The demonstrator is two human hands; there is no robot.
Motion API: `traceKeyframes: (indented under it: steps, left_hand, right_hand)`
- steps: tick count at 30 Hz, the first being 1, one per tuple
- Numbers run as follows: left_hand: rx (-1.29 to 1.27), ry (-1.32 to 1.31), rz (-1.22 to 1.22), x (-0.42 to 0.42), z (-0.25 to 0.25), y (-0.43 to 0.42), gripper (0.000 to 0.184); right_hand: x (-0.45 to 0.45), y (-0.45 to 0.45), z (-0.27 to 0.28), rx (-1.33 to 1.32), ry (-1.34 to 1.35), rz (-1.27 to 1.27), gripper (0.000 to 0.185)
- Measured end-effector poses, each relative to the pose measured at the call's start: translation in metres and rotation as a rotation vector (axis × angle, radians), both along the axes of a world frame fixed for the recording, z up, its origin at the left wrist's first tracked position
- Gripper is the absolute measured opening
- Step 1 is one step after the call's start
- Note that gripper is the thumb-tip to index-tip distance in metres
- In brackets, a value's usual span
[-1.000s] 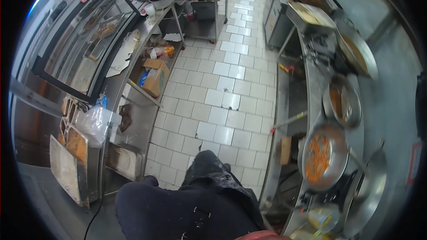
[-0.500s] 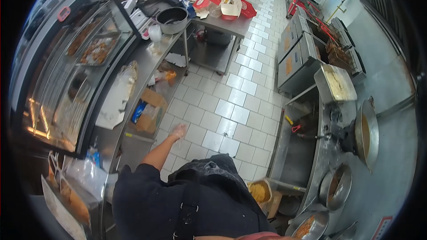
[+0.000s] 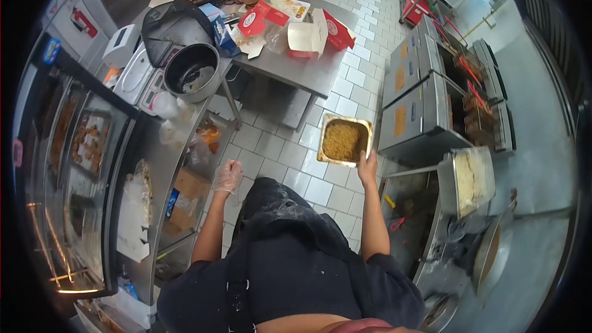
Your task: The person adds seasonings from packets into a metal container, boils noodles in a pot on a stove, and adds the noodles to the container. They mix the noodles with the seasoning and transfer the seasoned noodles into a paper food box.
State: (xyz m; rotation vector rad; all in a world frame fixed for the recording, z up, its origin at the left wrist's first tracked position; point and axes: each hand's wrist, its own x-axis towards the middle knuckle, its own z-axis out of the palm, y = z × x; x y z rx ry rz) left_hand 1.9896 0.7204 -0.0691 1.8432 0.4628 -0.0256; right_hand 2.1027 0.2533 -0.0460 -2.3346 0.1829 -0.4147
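Observation:
My right hand (image 3: 368, 168) grips the near right edge of a metal pan (image 3: 322, 156) that holds a yellow-brown crumbly food (image 3: 342, 142). The pan is held out in front of me above the tiled floor, its open top facing up. On the left, my left hand (image 3: 229, 176) wears a loose clear plastic glove. Its fingers look curled in, and no object shows in them. It hangs over the floor beside the steel counter, near a cardboard box (image 3: 185, 200) on the lower shelf.
Ahead stands a steel table (image 3: 296, 80) with red-and-white boxes (image 3: 308, 34). A black pot (image 3: 192, 73) sits on the left counter, past the glass display case (image 3: 80, 166). To the right are fryers (image 3: 425, 98), a tray of pale food (image 3: 472, 179) and a wok (image 3: 493, 246). Another person stands beyond the table.
My right hand has come into view with the pan, now held out ahead. My left hand has shifted slightly left and its fingers have curled in. The view has turned and moved forward.

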Motion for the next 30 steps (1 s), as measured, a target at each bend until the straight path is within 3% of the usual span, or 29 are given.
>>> traceKeyframes:
  steps: [2, 4, 8, 10, 11, 13, 16, 18, 19, 20, 21, 22, 24, 26, 27, 30]
  left_hand:
    - [-0.009, 0.032, 0.098, 0.053, 0.009, 0.007, 0.032]
    - [0.123, -0.137, 0.028, 0.115, 0.025, 0.012, 0.033]
    - [0.215, -0.176, -0.029, 0.253, 0.045, 0.010, 0.036]
    - [0.239, -0.210, -0.048, 0.326, 0.060, 0.001, 0.037]
    - [0.227, -0.190, -0.104, 0.351, 0.074, -0.004, 0.039]
    - [0.186, -0.131, -0.179, 0.391, 0.069, -0.014, 0.043]
    - [0.182, -0.117, -0.232, 0.427, 0.032, -0.030, 0.046]
    - [0.229, -0.130, -0.191, 0.424, 0.048, -0.038, 0.046]
    - [0.280, -0.155, -0.142, 0.418, 0.053, -0.044, 0.047]
    - [0.174, -0.172, -0.046, 0.412, 0.029, -0.049, 0.045]
    - [0.069, -0.191, 0.058, 0.404, 0.004, -0.051, 0.044]
    - [0.075, -0.121, 0.064, 0.396, 0.017, -0.051, 0.040]
    - [0.101, -0.096, 0.143, 0.377, 0.029, -0.050, 0.032]
    - [0.129, -0.095, 0.233, 0.358, 0.027, -0.061, 0.029]
    - [0.101, -0.110, 0.299, 0.352, 0.039, -0.065, 0.027]
    - [0.083, -0.021, 0.519, 0.323, 0.086, -0.107, 0.024]
  right_hand:
    - [0.083, 0.012, 0.011, 0.056, 0.057, 0.087, 0.029]
    - [0.138, 0.045, 0.063, 0.149, 0.173, 0.137, 0.028]
    - [0.236, 0.069, 0.047, 0.168, 0.243, 0.094, 0.027]
    - [0.285, 0.065, 0.001, -0.115, 0.085, 0.139, 0.026]
    - [0.299, 0.070, 0.003, -0.019, 0.177, 0.127, 0.027]
    - [0.316, 0.079, -0.008, 0.069, 0.246, 0.124, 0.033]
    - [0.330, 0.103, 0.036, 0.274, 0.400, 0.196, 0.041]
    - [0.348, 0.094, 0.052, 0.276, 0.442, 0.143, 0.049]
    - [0.358, 0.090, 0.066, 0.179, 0.224, 0.086, 0.052]
    - [0.371, 0.086, 0.085, 0.081, 0.004, 0.038, 0.055]
    - [0.384, 0.082, 0.109, 0.098, -0.119, 0.088, 0.059]
    - [0.398, 0.081, 0.140, 0.120, -0.239, 0.144, 0.063]
    - [0.418, 0.101, 0.217, 0.290, -0.554, 0.405, 0.068]
    - [0.434, 0.111, 0.273, 0.403, -0.803, 0.631, 0.091]
    - [0.440, 0.116, 0.297, 0.477, -0.909, 0.725, 0.099]
    - [0.440, 0.111, 0.352, 0.595, -0.870, 0.980, 0.120]
